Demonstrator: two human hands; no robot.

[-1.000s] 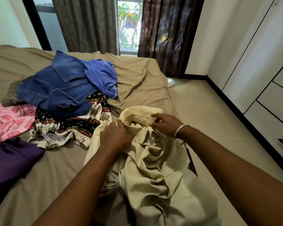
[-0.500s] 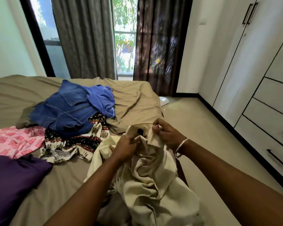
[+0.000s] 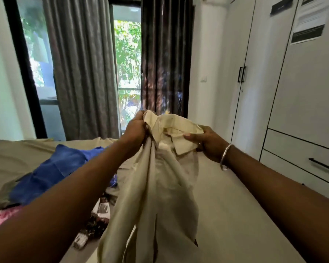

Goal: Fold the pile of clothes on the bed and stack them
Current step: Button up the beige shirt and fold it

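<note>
Bedroom with a bed (image 3: 27, 158) under an olive-tan sheet, a curtained window behind it and white wardrobes down one side. Nearest the camera, the lower part of a cream collared shirt (image 3: 160, 196) hangs in loose vertical folds, its hem dropping out of view at the bottom edge. Just to the left of the shirt, lying on the bed, are a black-and-white patterned garment (image 3: 97, 221), a pink printed cloth (image 3: 2, 219) at the frame's edge, and beyond them a heap of blue denim clothing (image 3: 55, 171).

Higher up, the shirt is held clear of the bed by both hands at its collar. The left hand (image 3: 135, 130) has its fingers curled tight round a bunched handful of fabric at the collar's left side. The right hand (image 3: 207, 143), with a silver bangle (image 3: 225, 156) on its wrist, pinches the collar's right end between thumb and fingers, so the collar spans between the two hands.

Behind the shirt stand a grey curtain (image 3: 80, 73) and a dark brown curtain (image 3: 165, 63), with green foliage showing through the glass between them. To the right of the shirt, the white wardrobe (image 3: 273, 82) has black door handles (image 3: 242, 74) and drawers below.
</note>
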